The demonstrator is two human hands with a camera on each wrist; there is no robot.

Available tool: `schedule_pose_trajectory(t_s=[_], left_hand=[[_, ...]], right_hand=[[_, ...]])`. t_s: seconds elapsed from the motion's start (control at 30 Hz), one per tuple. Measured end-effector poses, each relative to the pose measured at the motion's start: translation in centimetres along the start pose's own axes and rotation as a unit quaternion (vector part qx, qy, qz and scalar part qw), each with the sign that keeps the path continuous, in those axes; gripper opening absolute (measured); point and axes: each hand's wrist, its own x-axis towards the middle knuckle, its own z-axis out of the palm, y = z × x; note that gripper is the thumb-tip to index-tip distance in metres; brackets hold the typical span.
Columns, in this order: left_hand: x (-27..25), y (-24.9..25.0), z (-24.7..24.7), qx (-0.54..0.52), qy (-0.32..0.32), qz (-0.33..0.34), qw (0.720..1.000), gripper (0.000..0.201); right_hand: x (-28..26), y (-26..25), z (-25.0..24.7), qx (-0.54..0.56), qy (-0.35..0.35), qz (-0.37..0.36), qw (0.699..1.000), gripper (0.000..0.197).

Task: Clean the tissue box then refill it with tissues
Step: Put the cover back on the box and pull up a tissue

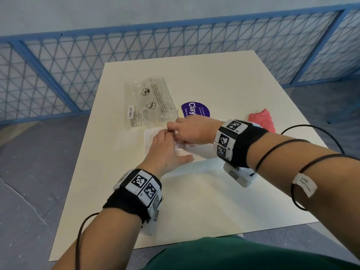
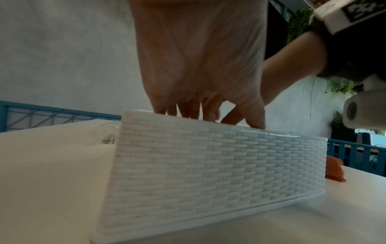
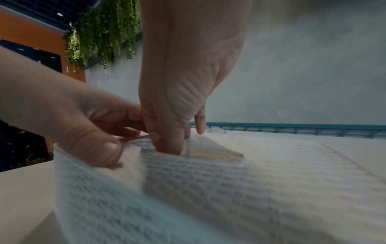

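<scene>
i'm working at the slot on top of the white woven tissue box (image 1: 196, 151), sitting mid-table w/ the red cloth (image 1: 263, 120) at 2 o'clock. my right hand (image 1: 191, 131) fingers are dipping into the slot, maybe pinching a tissue, can't tell. my left hand (image 1: 168, 151) is lying open, steadying the lid. looks like the refill step; next needs a gentle pull up thru the slot.

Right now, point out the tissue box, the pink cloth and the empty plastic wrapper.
tissue box (image 2: 208, 165): left wrist view, on its woven side wall.
pink cloth (image 1: 263, 119): head view, on its visible middle.
plastic wrapper (image 1: 153, 98): head view, on its printed clear face.
</scene>
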Motion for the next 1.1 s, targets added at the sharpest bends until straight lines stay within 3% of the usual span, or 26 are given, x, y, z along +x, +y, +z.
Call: schedule_pose_trajectory(t_s=[0.13,0.57,0.63,0.73,0.83,1.1], left_hand=[[0.1,0.2,-0.2,0.003,-0.010,-0.007,1.000,0.100],[0.2,0.3,-0.2,0.007,-0.026,-0.001,1.000,0.097],[0.3,0.2,-0.2,-0.007,-0.035,-0.004,0.999,0.083],[0.6,0.1,-0.2,-0.050,0.008,-0.004,0.999,0.041],[0.7,0.1,-0.1,-0.049,0.062,0.006,0.997,0.015],[0.5,1.0,-0.1,0.000,0.095,0.037,0.995,0.014]], right_hand=[[-0.3,0.3,0.3,0.012,0.019,0.006,1.000,0.022],[-2.6,-0.7,1.7,0.134,0.096,0.050,0.985,0.019],[-2.7,-1.1,2.0,0.206,0.116,0.077,0.969,0.014],[-2.7,-1.4,2.2,0.365,0.125,0.141,0.912,0.008],[-2.9,-1.4,2.4,0.426,0.118,0.177,0.879,0.019],[-3.3,-1.8,3.4,0.333,0.125,0.243,0.903,0.009]])
